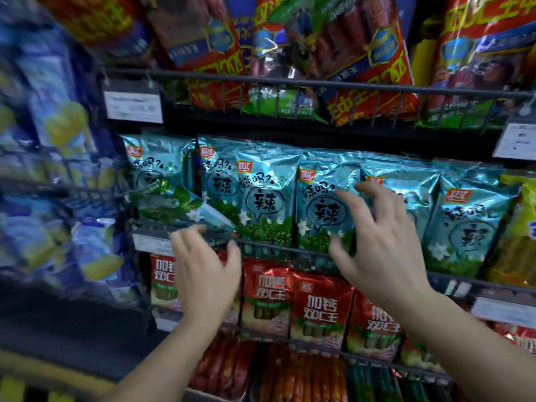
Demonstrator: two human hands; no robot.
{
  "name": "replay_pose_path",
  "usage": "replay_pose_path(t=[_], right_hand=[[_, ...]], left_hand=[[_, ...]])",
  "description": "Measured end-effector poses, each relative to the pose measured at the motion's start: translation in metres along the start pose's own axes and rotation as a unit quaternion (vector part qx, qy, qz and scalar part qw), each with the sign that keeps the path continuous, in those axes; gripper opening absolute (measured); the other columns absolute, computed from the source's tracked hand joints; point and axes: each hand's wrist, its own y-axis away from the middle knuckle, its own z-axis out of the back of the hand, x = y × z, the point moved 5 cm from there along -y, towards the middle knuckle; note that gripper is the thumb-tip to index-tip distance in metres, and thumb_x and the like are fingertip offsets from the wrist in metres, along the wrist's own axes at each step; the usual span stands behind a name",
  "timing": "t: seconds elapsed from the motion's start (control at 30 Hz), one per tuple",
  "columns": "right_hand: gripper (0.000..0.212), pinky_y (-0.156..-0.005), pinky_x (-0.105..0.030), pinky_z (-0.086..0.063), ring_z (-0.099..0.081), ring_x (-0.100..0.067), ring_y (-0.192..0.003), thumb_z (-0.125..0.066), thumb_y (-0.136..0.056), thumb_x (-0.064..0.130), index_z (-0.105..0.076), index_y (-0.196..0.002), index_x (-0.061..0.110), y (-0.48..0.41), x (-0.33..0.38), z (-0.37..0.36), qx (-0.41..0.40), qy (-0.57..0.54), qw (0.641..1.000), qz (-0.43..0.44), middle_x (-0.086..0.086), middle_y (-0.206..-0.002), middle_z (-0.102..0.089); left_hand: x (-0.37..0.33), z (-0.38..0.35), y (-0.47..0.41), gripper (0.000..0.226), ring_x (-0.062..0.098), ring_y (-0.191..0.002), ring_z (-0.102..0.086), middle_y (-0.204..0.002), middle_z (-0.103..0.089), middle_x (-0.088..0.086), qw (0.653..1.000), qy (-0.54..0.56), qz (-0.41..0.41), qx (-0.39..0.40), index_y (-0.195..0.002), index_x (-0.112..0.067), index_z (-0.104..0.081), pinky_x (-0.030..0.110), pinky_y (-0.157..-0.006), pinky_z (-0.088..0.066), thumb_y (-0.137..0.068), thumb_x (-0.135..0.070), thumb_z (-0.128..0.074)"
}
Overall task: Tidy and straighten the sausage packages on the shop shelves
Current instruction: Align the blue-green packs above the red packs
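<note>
The teal sausage packages (266,198) stand in a row on the middle shelf, upright behind its front wire rail (272,246). Toward the shelf's left end, one slumped package (185,211) lies tilted across the feet of its neighbours, a corner pointing down at the rail.

They look like light foil pouches: glossy, probably slippery, soft at the sealed edges but stiffened by the sausages inside. The side edges or top seam seem the best places to grip, as a flat push on the face would likely only crinkle it.

The right hand (383,248) is spread wide in front of the packages right of the row's middle. Blur hides whether its fingertips touch the foil. The left hand (206,274) is loosely spread and holds nothing, its fingertips up at the rail just below the slumped package.

Red packages (316,306) fill the shelf below, and larger red bags (203,39) the one above.
</note>
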Motion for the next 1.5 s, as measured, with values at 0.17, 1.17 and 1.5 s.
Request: replay_pose_path(t=[0.17, 1.17, 1.5], right_hand=[[0.064, -0.106, -0.056, -0.037, -0.037, -0.038, -0.134, -0.064, -0.083, 0.030, -0.044, -0.142, 0.017, -0.033, 0.048, -0.026, 0.022, -0.010, 0.997, 0.070, -0.015, -0.146, -0.041], [0.031, -0.062, -0.033, -0.045, -0.064, -0.022, -0.084, -0.065, -0.086, 0.054, -0.053, -0.101, 0.030, -0.118, 0.150, -0.007, 0.068, -0.091, 0.993, -0.012, 0.009, -0.084, -0.065], [0.019, -0.072, -0.021, -0.052, -0.067, 0.003, -0.081, -0.076, -0.083, 0.035, -0.064, -0.097, 0.030, -0.043, 0.127, -0.020, -0.048, -0.580, 0.760, -0.289, 0.018, -0.089, -0.071]], left_hand=[[0.049, 0.018, -0.029, 0.092, 0.033, -0.132, -0.036, -0.145, -0.030, 0.013, 0.979, 0.095, 0.182, -0.019, -0.146, -0.003, -0.024, 0.043, -0.097, -0.039, -0.083, -0.053, -0.069], [0.052, 0.021, -0.055, 0.062, 0.011, -0.108, -0.050, -0.131, -0.040, -0.001, 0.940, 0.287, 0.169, 0.073, -0.137, -0.022, -0.037, 0.031, -0.091, -0.041, -0.088, -0.048, -0.065], [0.018, 0.014, -0.061, 0.045, 0.033, -0.100, -0.070, -0.116, -0.069, 0.020, 0.636, 0.669, 0.343, 0.174, -0.130, -0.019, -0.052, 0.049, -0.087, -0.057, -0.096, -0.048, -0.052]])
